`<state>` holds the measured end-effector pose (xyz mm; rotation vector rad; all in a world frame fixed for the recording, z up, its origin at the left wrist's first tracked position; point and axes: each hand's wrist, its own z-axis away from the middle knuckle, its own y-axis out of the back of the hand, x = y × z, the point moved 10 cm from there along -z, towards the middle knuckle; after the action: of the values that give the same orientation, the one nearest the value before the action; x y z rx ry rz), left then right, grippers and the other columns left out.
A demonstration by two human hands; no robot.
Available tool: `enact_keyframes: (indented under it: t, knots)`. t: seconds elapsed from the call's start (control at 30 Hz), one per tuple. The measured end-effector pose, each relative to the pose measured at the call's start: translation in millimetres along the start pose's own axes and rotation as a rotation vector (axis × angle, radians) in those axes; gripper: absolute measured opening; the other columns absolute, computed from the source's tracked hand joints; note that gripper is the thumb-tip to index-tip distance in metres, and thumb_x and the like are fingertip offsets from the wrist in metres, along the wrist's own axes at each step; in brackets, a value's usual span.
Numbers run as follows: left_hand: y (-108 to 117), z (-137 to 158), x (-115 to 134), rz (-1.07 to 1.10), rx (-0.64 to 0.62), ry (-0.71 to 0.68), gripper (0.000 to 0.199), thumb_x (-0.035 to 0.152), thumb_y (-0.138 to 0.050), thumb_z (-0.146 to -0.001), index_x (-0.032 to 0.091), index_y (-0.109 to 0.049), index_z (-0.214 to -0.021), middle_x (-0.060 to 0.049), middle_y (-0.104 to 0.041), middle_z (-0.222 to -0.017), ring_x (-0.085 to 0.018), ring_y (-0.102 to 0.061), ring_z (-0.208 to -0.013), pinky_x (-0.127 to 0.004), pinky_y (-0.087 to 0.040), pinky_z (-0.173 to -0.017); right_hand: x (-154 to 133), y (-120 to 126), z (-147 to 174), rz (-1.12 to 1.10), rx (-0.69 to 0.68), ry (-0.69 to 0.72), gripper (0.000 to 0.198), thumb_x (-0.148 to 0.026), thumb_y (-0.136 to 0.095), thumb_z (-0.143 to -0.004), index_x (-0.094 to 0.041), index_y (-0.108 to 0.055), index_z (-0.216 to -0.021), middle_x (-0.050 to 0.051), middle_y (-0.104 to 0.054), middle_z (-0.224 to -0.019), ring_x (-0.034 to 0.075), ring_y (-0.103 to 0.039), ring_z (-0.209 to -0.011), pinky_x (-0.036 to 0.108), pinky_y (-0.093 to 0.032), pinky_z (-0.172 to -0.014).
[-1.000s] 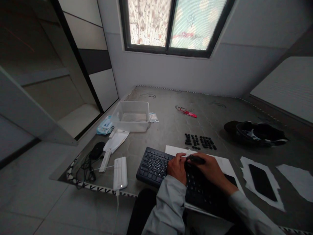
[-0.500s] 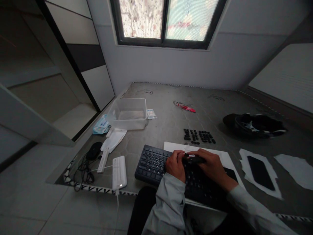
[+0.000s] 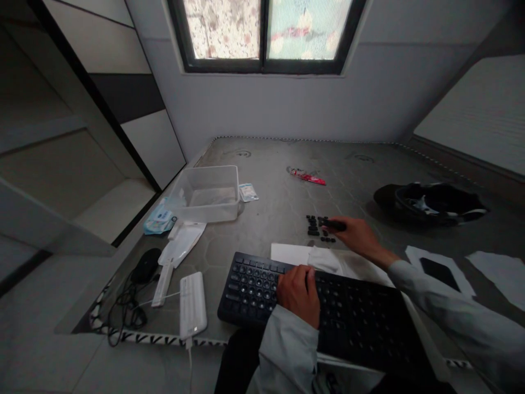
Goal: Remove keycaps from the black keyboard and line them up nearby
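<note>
A black keyboard (image 3: 361,312) lies slanted across my lap and the near edge of the covered surface, with many keycaps off and round key sockets showing. My left hand (image 3: 298,293) rests on its middle, fingers curled together; whatever may be under them is hidden. Beyond the keyboard, my right hand (image 3: 356,234) grips a slim black tool (image 3: 335,225), whose exact kind I cannot make out. The tool's tip is over a group of loose black keycaps (image 3: 313,225), and my right hand covers part of that group.
White paper (image 3: 283,251) with a crumpled tissue (image 3: 324,259) lies behind the keyboard. At left are a clear plastic bin (image 3: 205,213), a white power bank (image 3: 192,303) and a mouse (image 3: 145,265) with tangled cable. A black cap (image 3: 438,205) and a phone (image 3: 439,272) sit right.
My right hand has moved from the keyboard, beside my left hand, out to the loose keycaps, carrying the black tool. My left hand stays on the keyboard. The view has shifted slightly.
</note>
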<state>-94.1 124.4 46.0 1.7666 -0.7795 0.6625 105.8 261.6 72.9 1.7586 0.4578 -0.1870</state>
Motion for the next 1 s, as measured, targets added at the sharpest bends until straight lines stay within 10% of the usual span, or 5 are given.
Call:
enact_keyframes:
  t: [0.47, 1.0]
  knots:
    - [-4, 3, -9, -0.004, 0.130, 0.080, 0.023, 0.019, -0.047, -0.092, 0.024, -0.063, -0.076, 0.001, -0.066, -0.072, -0.018, -0.057, -0.068, -0.032, -0.031, -0.067, 83, -128, -129, 0.191, -0.268, -0.195, 0.035, -0.051, -0.065, -0.080, -0.032, -0.073, -0.108, 0.008, -0.073, -0.106, 0.027, -0.065, -0.095, 0.030, -0.045, -0.070]
    - [-10, 7, -10, -0.052, 0.151, 0.055, 0.026, 0.022, -0.045, -0.093, 0.024, -0.061, -0.073, 0.000, -0.064, -0.069, -0.018, -0.054, -0.065, -0.034, -0.029, -0.067, 100, -172, -134, 0.227, -0.313, -0.194, 0.034, -0.046, -0.066, -0.080, -0.028, -0.073, -0.107, 0.012, -0.071, -0.108, 0.029, -0.065, -0.100, 0.032, -0.047, -0.076]
